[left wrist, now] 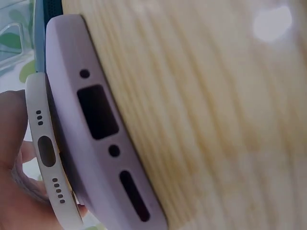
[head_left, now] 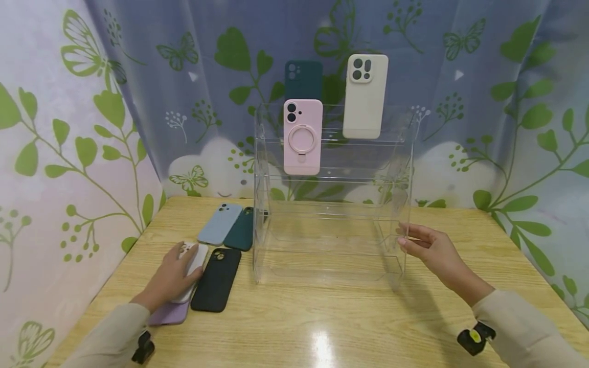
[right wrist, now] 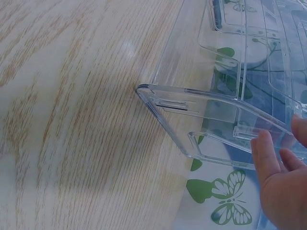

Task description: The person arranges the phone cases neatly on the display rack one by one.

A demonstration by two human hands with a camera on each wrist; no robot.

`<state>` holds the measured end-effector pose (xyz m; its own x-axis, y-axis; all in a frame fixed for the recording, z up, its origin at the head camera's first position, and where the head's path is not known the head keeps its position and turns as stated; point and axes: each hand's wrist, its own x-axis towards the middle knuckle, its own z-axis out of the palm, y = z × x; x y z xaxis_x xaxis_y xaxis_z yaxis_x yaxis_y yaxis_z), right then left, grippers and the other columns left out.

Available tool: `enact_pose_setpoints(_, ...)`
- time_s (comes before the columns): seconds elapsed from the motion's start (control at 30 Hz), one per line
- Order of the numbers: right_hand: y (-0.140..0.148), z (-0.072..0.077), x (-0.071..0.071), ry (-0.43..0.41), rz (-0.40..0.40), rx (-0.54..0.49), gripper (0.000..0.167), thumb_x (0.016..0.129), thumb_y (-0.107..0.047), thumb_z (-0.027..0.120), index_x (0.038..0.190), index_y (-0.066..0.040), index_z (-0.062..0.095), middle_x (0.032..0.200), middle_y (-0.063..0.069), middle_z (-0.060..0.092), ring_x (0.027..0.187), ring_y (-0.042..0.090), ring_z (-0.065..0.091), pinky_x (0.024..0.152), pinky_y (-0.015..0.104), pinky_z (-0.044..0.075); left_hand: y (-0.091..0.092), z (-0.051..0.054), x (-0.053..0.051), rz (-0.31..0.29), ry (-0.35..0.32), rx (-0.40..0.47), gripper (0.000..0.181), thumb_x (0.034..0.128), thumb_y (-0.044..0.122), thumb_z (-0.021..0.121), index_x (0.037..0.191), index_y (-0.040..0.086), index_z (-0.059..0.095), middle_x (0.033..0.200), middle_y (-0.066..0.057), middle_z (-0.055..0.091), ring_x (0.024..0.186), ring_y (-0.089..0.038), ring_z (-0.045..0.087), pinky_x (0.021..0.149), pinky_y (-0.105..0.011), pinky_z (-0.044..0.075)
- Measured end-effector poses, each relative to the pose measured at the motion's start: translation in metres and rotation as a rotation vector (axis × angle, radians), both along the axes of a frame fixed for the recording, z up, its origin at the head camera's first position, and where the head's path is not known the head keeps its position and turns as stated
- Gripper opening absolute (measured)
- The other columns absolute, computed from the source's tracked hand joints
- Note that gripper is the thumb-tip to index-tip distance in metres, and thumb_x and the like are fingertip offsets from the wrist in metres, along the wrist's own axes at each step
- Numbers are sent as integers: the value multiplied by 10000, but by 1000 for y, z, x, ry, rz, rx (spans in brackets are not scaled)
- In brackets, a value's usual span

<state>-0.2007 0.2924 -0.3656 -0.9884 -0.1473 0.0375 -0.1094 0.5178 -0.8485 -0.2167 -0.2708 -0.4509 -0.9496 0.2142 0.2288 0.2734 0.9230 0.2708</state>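
My left hand [head_left: 171, 273] holds a white phone case [head_left: 197, 260] by its sides, over a purple phone case [head_left: 170, 313]. In the left wrist view the white case's bottom edge [left wrist: 46, 151] is tilted against the purple case [left wrist: 115, 143]. Beside them a black phone case [head_left: 216, 281] lies on the table. My right hand [head_left: 437, 253] pinches the side panel of a clear tiered display stand [head_left: 329, 254], thumb and fingers at its edge. On the stand's upper tiers are a pink case with a ring [head_left: 302, 163], a dark green case [head_left: 303, 82] and a cream case [head_left: 365, 110].
A light blue phone case [head_left: 221, 225] and another dark green case [head_left: 240, 232] lie left of the stand. The wooden table [head_left: 285, 327] reaches back to a leaf-patterned curtain [head_left: 207, 102], which also hangs along both sides.
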Motion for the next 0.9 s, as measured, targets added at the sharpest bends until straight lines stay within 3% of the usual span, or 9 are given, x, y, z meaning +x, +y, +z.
enact_pose_setpoints(0.2, 0, 1, 1, 5, 2, -19, 616, 962, -364, 563, 1463, -53, 385, 1435, 212, 438, 1042, -50, 563, 892, 354, 517, -2, 2, -1, 28, -3, -21, 583, 877, 245, 634, 1350, -61, 486, 1337, -417, 364, 1148, -610, 419, 902, -669, 383)
enact_pose_setpoints(0.33, 0, 1, 1, 3, 3, -27, 618, 961, -360, 565, 1461, -46, 384, 1435, 216, 436, 990, -123, 536, 875, 313, 522, 1, 5, 0, 67, -9, -43, 603, 869, 305, 644, 1345, -35, 500, 1329, -390, 396, 1102, -603, 456, 849, -668, 406)
enact_pose_setpoints(0.57, 0, 2, 1, -5, 6, -27, 622, 961, -364, 563, 1466, -53, 378, 1439, 218, 430, 1045, -52, 563, 867, 305, 525, 5, 8, -3, 126, -22, -77, 622, 862, 376, 652, 1334, -9, 525, 1334, -360, 411, 1074, -577, 472, 783, -654, 415)
enact_pose_setpoints(0.8, 0, 2, 0, -6, -2, -5, 619, 960, -378, 560, 1467, -69, 384, 1439, 209, 434, 1201, 296, 545, 880, 346, 522, 9, 10, -4, 163, -13, -89, 589, 832, 358, 673, 1269, -26, 579, 1295, -361, 448, 979, -546, 510, 709, -592, 451)
enact_pose_setpoints(0.9, 0, 1, 0, -8, -2, -6, 621, 958, -382, 563, 1467, -75, 385, 1437, 205, 440, 1190, 268, 558, 882, 350, 521, 10, 12, -4, 178, -19, -73, 585, 809, 339, 689, 1246, -38, 594, 1285, -369, 458, 958, -548, 521, 689, -575, 466)
